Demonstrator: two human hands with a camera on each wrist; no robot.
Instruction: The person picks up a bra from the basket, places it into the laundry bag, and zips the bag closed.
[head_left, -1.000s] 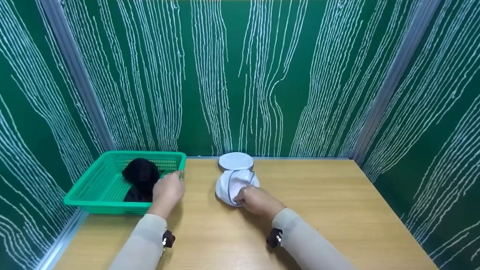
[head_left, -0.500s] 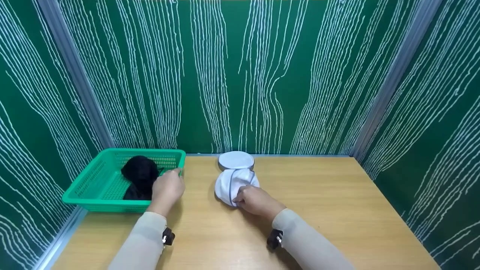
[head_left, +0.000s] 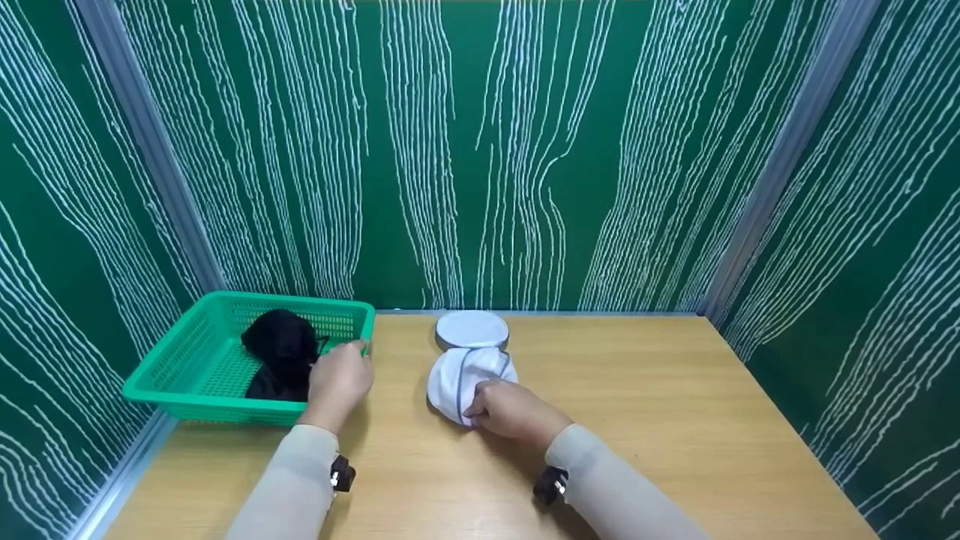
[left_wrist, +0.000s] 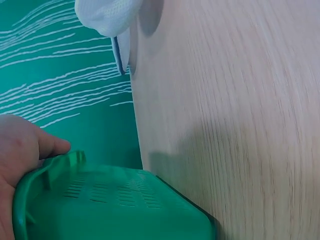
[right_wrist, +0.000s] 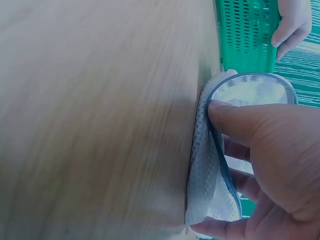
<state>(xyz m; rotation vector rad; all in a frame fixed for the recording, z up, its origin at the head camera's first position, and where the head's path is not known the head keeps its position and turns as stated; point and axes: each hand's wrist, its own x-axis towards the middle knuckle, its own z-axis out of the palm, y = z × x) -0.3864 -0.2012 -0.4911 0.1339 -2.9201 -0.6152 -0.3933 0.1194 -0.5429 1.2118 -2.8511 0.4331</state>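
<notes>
My left hand (head_left: 341,381) grips the right rim of a green plastic basket (head_left: 202,409), the thumb showing at the rim in the left wrist view. Inside the basket lies a bundled black cloth-like item (head_left: 281,341) with a thin cord. At mid-table my right hand (head_left: 514,409) pinches the dark-piped edge of a white mesh laundry bag (right_wrist: 202,175), thumb on one side and fingers on the other. The bag's mouth gapes in the right wrist view. Its round white end or lid (head_left: 472,330) stands behind it, near the table's back edge.
The wooden table (head_left: 675,420) ends at green panels (head_left: 525,150) with wavy white lines at the back and both sides. Grey metal posts (head_left: 757,195) stand at the corners. The basket sits at the table's left back, partly over its left edge.
The mesh bag and its round end have slid slightly toward me with my right hand. My left hand stays on the basket rim, and the basket has shifted very little.
</notes>
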